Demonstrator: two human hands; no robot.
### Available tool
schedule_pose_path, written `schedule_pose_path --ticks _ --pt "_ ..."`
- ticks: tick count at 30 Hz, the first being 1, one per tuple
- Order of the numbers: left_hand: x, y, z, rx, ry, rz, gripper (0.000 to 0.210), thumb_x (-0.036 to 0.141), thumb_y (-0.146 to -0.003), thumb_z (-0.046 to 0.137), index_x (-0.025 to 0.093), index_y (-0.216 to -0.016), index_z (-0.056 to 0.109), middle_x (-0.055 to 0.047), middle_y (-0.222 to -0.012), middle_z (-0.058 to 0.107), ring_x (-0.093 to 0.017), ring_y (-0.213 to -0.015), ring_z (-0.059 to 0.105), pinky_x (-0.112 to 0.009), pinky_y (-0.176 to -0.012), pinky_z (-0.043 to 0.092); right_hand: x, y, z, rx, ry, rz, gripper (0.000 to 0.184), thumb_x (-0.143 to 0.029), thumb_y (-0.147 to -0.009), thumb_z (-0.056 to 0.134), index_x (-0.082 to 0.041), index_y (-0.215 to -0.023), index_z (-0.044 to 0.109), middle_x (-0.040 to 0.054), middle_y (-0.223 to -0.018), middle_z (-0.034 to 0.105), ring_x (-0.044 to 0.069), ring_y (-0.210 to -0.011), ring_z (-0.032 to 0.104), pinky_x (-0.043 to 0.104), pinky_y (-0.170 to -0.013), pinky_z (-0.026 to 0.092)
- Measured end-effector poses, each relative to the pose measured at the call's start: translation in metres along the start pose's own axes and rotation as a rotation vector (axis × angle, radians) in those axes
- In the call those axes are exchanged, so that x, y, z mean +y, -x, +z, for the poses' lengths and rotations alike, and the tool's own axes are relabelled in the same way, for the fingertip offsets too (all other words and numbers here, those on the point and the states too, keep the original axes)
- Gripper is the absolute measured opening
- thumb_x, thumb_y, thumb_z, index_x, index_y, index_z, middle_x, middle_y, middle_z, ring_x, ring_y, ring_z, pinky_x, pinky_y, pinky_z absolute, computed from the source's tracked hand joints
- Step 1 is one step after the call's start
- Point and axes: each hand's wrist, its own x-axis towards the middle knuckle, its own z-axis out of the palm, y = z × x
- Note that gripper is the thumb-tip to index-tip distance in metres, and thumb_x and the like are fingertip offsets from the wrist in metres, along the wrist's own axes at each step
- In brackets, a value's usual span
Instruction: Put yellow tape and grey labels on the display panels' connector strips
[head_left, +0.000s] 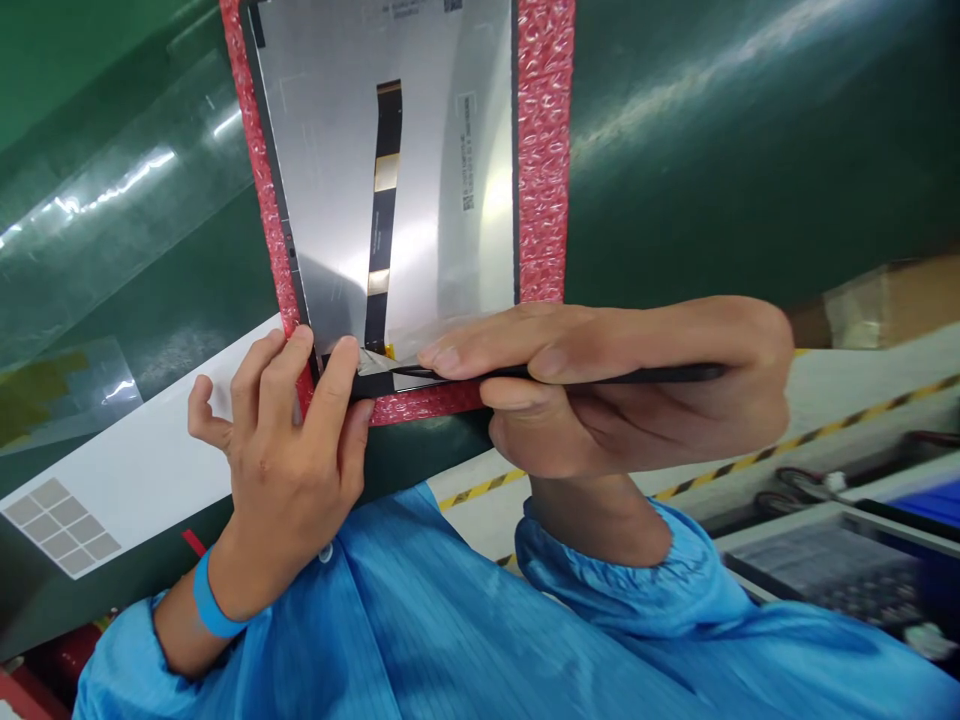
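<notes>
A silver-backed display panel [322,140] lies face down on pink bubble wrap [546,150]. Up its middle runs a black flex cable [384,220] with gold bands. At the panel's lower left corner, my left hand [292,460] has its index fingertip on top and its thumb at the bottom edge, the other fingers spread. My right hand [637,385] grips slim black tweezers [630,375] lying nearly level. Their tip points left to a small piece of clear, shiny film [375,362] by the cable's lower end; whether it pinches the film I cannot tell.
The green table mat [712,180] lies under everything. Clear plastic sheets [112,190] lie at the left, above a white sheet with grey squares [172,450]. Yellow tape pieces [37,395] sit at the left edge. A cardboard piece [915,300] is at the right.
</notes>
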Motion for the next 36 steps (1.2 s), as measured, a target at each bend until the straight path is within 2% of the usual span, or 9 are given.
schedule_pose_path --ticks 3,7,12,20,24,27,30,32,36 --pt "0.000 0.000 0.000 0.000 0.010 -0.013 0.047 0.029 -0.100 0.065 0.033 -0.147 0.063 -0.010 -0.146 0.067 -0.036 -0.141 0.057 -0.057 -0.123 0.016 -0.001 -0.001 -0.001 -0.036 0.007 0.009 0.019 -0.012 -0.088 0.076 -0.022 -0.080 0.062 -0.0005 -0.074 0.077 0.020 -0.061 0.078 0.024 -0.058 0.070" --pt "0.001 0.000 0.000 -0.002 0.011 -0.014 0.046 0.029 -0.101 0.065 0.034 -0.146 0.063 -0.010 -0.146 0.067 -0.036 -0.141 0.057 -0.057 -0.123 0.016 0.000 -0.002 0.001 0.011 0.032 -0.009 0.030 -0.021 -0.089 0.080 -0.025 -0.072 0.056 -0.0034 -0.070 0.076 0.021 -0.056 0.076 0.027 -0.050 0.069" --pt "0.001 0.000 -0.001 -0.021 -0.001 -0.010 0.045 0.029 -0.102 0.063 0.032 -0.147 0.063 -0.011 -0.147 0.066 -0.035 -0.141 0.056 -0.058 -0.123 0.016 0.001 0.000 0.003 0.022 0.031 -0.030 0.031 -0.020 -0.089 0.080 -0.025 -0.071 0.056 -0.0039 -0.071 0.076 0.020 -0.060 0.077 0.028 -0.055 0.071" --pt "0.001 -0.001 -0.002 -0.019 -0.013 -0.002 0.042 0.029 -0.103 0.062 0.029 -0.145 0.064 -0.013 -0.147 0.066 -0.035 -0.141 0.056 -0.059 -0.122 0.017 -0.002 -0.003 0.007 0.059 -0.031 0.004 0.014 -0.013 -0.088 0.080 -0.022 -0.093 0.070 -0.0024 -0.074 0.078 0.021 -0.058 0.077 0.025 -0.050 0.069" --pt "0.002 -0.001 -0.001 -0.011 -0.017 0.009 0.041 0.029 -0.103 0.062 0.028 -0.144 0.064 -0.013 -0.146 0.066 -0.033 -0.142 0.056 -0.057 -0.122 0.016 -0.004 -0.002 0.010 0.159 -0.087 0.047 0.023 -0.006 -0.086 0.079 -0.021 -0.103 0.077 -0.0020 -0.084 0.079 0.021 -0.061 0.079 0.026 -0.050 0.069" --pt "0.002 -0.001 -0.001 0.002 -0.016 0.020 0.040 0.028 -0.102 0.064 0.024 -0.142 0.066 -0.015 -0.144 0.067 -0.034 -0.140 0.058 -0.056 -0.123 0.016 -0.005 0.003 0.010 0.191 -0.055 0.131 0.021 -0.011 -0.086 0.082 -0.025 -0.103 0.080 -0.0018 -0.085 0.077 0.021 -0.063 0.079 0.027 -0.048 0.068" --pt "0.002 -0.001 -0.001 0.017 -0.020 0.030 0.039 0.027 -0.102 0.065 0.023 -0.140 0.067 -0.015 -0.143 0.067 -0.034 -0.139 0.059 -0.055 -0.124 0.015 -0.005 0.008 0.009 0.167 -0.013 0.209 0.021 -0.021 -0.095 0.080 -0.030 -0.113 0.078 -0.0031 -0.086 0.076 0.021 -0.072 0.081 0.028 -0.055 0.069" --pt "0.002 -0.001 0.000 0.027 -0.026 0.040 0.039 0.026 -0.101 0.066 0.022 -0.140 0.067 -0.015 -0.143 0.067 -0.033 -0.139 0.059 -0.054 -0.124 0.015 -0.003 0.008 0.009 0.158 -0.013 0.169 0.021 -0.020 -0.099 0.077 -0.028 -0.119 0.075 -0.0042 -0.090 0.075 0.019 -0.076 0.082 0.025 -0.058 0.067" --pt "0.001 0.000 0.001 0.046 -0.037 0.060 0.040 0.025 -0.100 0.067 0.020 -0.140 0.066 -0.017 -0.143 0.067 -0.032 -0.139 0.059 -0.054 -0.125 0.013 0.005 0.007 0.010 0.197 0.013 0.040 0.021 -0.014 -0.098 0.077 -0.023 -0.116 0.074 -0.0052 -0.092 0.072 0.014 -0.071 0.080 0.020 -0.054 0.064"
